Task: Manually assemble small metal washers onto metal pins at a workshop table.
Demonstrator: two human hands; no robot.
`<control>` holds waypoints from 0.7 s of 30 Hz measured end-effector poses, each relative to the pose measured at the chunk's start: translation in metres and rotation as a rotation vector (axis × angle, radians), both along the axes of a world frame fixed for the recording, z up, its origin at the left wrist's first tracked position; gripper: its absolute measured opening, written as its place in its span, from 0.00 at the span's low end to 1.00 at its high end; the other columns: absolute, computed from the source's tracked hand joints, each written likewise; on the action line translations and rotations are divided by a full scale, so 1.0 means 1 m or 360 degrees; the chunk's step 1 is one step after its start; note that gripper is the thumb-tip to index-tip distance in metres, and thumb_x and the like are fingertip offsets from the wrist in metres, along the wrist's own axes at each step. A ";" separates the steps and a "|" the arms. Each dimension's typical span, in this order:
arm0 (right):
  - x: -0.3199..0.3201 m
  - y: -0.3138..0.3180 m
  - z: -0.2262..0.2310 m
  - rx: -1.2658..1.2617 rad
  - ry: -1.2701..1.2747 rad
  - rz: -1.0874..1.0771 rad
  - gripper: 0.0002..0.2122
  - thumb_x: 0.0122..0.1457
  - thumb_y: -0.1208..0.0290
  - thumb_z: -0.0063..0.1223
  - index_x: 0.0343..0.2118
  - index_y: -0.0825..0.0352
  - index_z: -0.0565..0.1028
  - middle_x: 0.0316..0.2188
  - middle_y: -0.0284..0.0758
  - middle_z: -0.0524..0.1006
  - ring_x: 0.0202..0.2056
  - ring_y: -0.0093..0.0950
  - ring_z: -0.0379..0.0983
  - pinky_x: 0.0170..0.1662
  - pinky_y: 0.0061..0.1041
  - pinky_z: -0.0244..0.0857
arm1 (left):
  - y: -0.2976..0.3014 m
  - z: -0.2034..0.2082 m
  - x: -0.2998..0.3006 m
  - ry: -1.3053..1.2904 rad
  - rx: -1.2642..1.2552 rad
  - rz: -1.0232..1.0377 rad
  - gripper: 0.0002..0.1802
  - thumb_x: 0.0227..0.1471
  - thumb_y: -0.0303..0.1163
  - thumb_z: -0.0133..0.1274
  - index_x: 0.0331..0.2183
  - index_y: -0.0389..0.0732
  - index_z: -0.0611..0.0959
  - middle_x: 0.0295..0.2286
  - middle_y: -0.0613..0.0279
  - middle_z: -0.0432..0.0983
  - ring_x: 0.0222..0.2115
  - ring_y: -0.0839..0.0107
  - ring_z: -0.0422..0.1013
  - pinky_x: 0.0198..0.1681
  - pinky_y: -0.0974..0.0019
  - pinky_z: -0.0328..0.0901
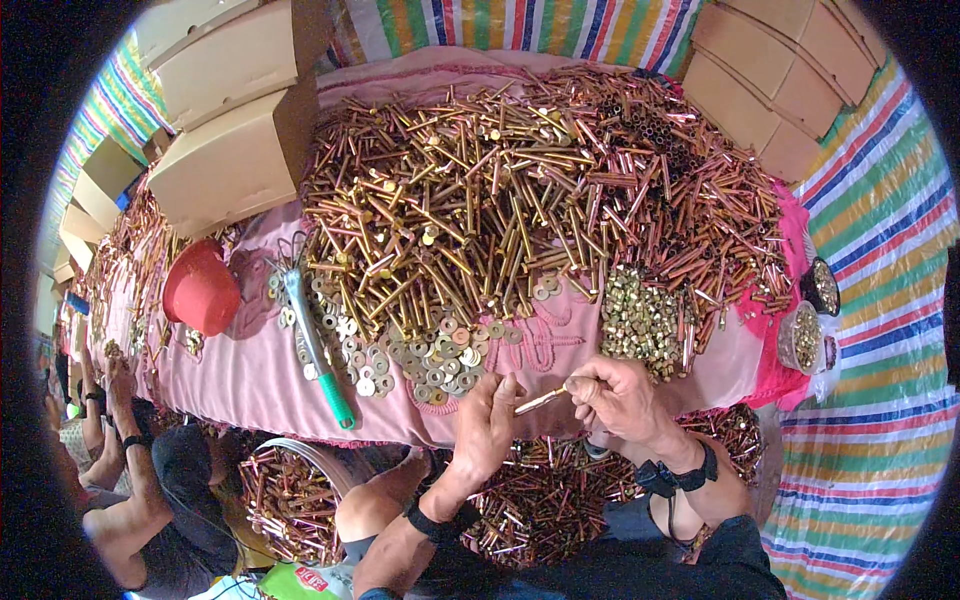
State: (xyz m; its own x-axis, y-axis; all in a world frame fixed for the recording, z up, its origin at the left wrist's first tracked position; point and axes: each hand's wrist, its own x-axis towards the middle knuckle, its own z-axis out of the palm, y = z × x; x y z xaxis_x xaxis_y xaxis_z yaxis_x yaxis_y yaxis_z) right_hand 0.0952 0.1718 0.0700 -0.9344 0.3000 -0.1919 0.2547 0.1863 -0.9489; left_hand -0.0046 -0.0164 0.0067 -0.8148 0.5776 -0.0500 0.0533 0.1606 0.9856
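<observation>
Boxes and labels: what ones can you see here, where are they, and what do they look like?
Cardboard boxes: stacked at the table's far left, plain tan, rectangular.
More cardboard boxes: stacked at the far right corner, same tan, flaps shut.
Green package: bottom edge, left of the person's left hand, bright green with a small red-and-white label.
No signs or screens are in view.

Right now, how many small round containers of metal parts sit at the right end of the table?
2. One dark container sits at the table's right edge; a lighter one sits just below it, nearer the person. Others may be hidden.
</observation>
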 end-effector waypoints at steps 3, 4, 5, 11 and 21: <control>0.000 0.000 0.000 0.0019 -0.0054 0.0024 0.14 0.65 0.64 0.56 0.31 0.72 0.78 0.21 0.33 0.78 0.22 0.20 0.77 0.24 0.21 0.72 | 0.001 -0.004 0.009 -0.0800 0.0134 -0.0020 0.18 0.69 0.39 0.45 0.33 0.34 0.77 0.17 0.55 0.69 0.18 0.73 0.66 0.23 0.62 0.62; 0.000 0.001 0.000 0.0023 -0.0084 0.0038 0.14 0.65 0.63 0.56 0.32 0.72 0.78 0.21 0.33 0.78 0.21 0.20 0.77 0.23 0.21 0.72 | 0.001 -0.002 0.009 -0.0470 0.0034 0.0010 0.17 0.68 0.38 0.46 0.34 0.34 0.77 0.17 0.55 0.70 0.18 0.72 0.66 0.22 0.62 0.62; 0.000 0.003 0.001 -0.0027 -0.0137 0.0041 0.15 0.65 0.62 0.55 0.31 0.72 0.78 0.20 0.33 0.78 0.21 0.20 0.77 0.23 0.20 0.71 | 0.000 0.001 0.009 -0.0140 -0.0066 0.0040 0.15 0.68 0.37 0.47 0.34 0.34 0.77 0.18 0.55 0.70 0.18 0.71 0.67 0.22 0.62 0.62; -0.001 0.003 0.003 -0.0193 -0.0326 0.0002 0.17 0.66 0.58 0.54 0.29 0.70 0.76 0.19 0.31 0.76 0.20 0.19 0.75 0.22 0.19 0.69 | -0.007 0.016 0.005 0.0858 -0.0039 0.0007 0.02 0.61 0.24 0.51 0.37 0.37 0.77 0.20 0.56 0.71 0.18 0.59 0.70 0.22 0.59 0.65; -0.001 -0.001 0.000 -0.0254 -0.0324 -0.0028 0.16 0.67 0.59 0.53 0.29 0.69 0.75 0.20 0.31 0.77 0.19 0.19 0.74 0.20 0.18 0.67 | -0.002 0.015 0.005 0.0658 -0.0178 0.0089 0.10 0.56 0.22 0.55 0.40 0.37 0.74 0.20 0.49 0.74 0.18 0.48 0.74 0.19 0.54 0.68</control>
State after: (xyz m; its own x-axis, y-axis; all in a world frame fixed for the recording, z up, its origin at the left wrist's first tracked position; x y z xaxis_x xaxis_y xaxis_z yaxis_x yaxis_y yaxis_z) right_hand 0.0943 0.1708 0.0705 -0.8666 0.2668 -0.4216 0.4453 0.0324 -0.8948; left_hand 0.0006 -0.0180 0.0219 -0.8092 0.5416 0.2277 0.4285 0.2790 0.8594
